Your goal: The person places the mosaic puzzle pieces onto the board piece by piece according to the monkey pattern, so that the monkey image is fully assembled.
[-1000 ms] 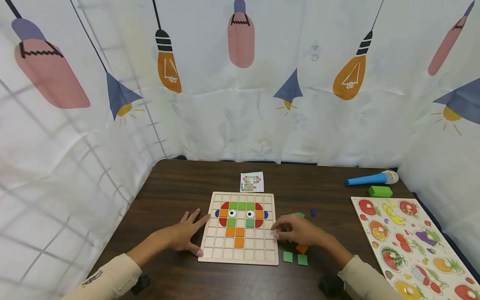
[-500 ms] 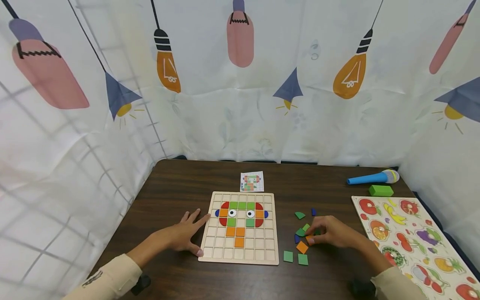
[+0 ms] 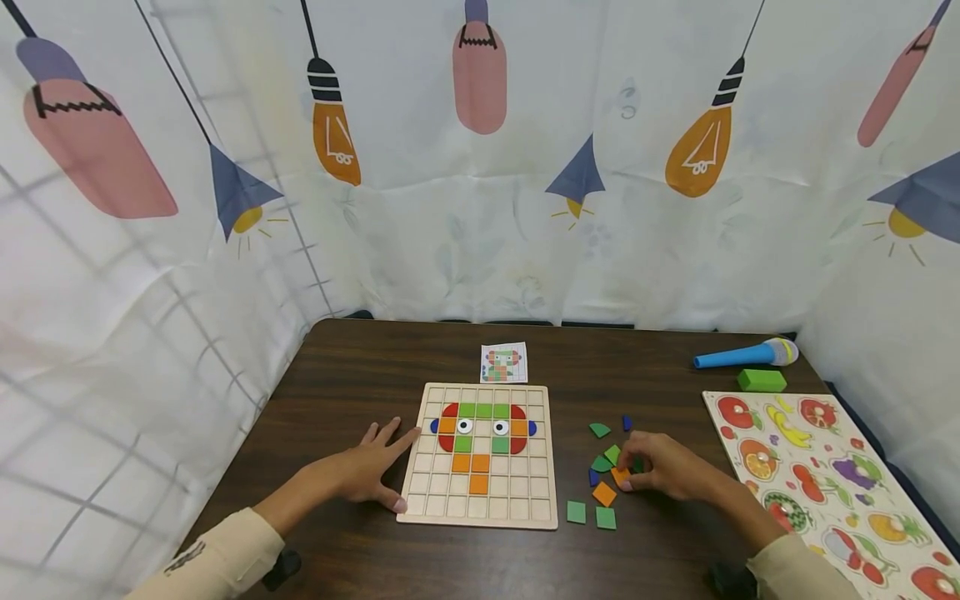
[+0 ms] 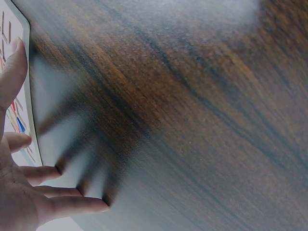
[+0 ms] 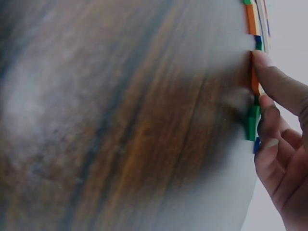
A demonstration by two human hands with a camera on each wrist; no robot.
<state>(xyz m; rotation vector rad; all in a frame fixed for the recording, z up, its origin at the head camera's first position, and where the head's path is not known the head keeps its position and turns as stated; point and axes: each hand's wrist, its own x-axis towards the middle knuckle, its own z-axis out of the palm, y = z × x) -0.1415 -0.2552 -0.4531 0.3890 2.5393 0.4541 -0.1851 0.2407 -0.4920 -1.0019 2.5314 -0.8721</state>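
A wooden grid board point(image 3: 517, 507) lies in the middle of the table, with red, green, orange and blue tiles forming a face with two eyes. My left hand point(image 3: 367, 468) is spread along its left side, thumb and index fingertip touching the edge; the left wrist view shows the same hand point(image 4: 24, 187) with fingers extended. Right of the board, my right hand point(image 3: 667, 468) pinches an orange tile point(image 3: 620, 477) among loose pieces. In the right wrist view, thumb and index finger point(image 5: 269, 113) sit at either end of that orange tile point(image 5: 255, 77).
Several loose green, blue and orange pieces lie nearby, including a green square point(image 3: 576, 512) and an orange square point(image 3: 604, 494). A pattern card point(image 3: 504, 363) rests behind the board. At right are a fruit board point(image 3: 825, 483), a green block point(image 3: 762, 381) and a toy microphone point(image 3: 742, 357).
My right hand has moved from the board's right edge rightward to the loose pieces, then stayed nearly still at the orange tile. My left hand has not moved.
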